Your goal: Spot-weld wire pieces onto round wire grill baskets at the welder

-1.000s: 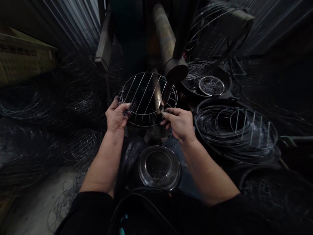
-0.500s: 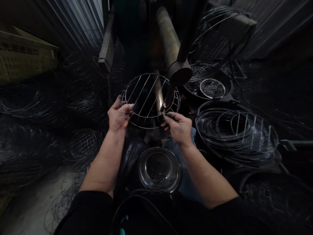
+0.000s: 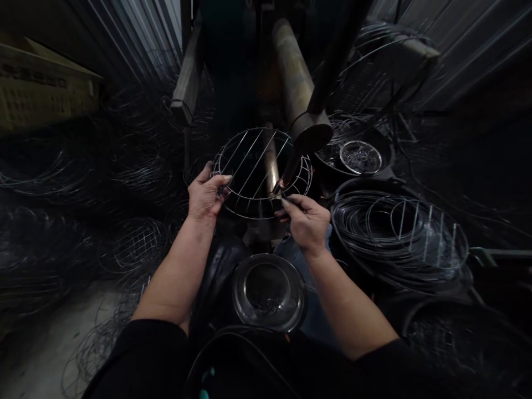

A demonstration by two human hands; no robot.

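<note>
A round wire rack [image 3: 245,160] with parallel cross wires sits under the tip of a dark machine arm [image 3: 310,130]. My left hand [image 3: 205,194] grips its left rim, fingers curled over the ring. My right hand [image 3: 305,219] pinches the rack's near right rim, just below the machine's tip. A thick metal cylinder [image 3: 291,72] slants up behind the rack.
A shiny steel bowl [image 3: 269,291] with small bits lies below my hands. Coiled wire rings and a part-made rack [image 3: 401,233] fill the right. A smaller dish [image 3: 361,157] sits behind. Wire baskets [image 3: 137,244] pile at the left, by a cardboard box [image 3: 37,83].
Both hands and the rack have stayed together; the view has shifted slightly, so they appear a little right and lower. The grips look the same.
</note>
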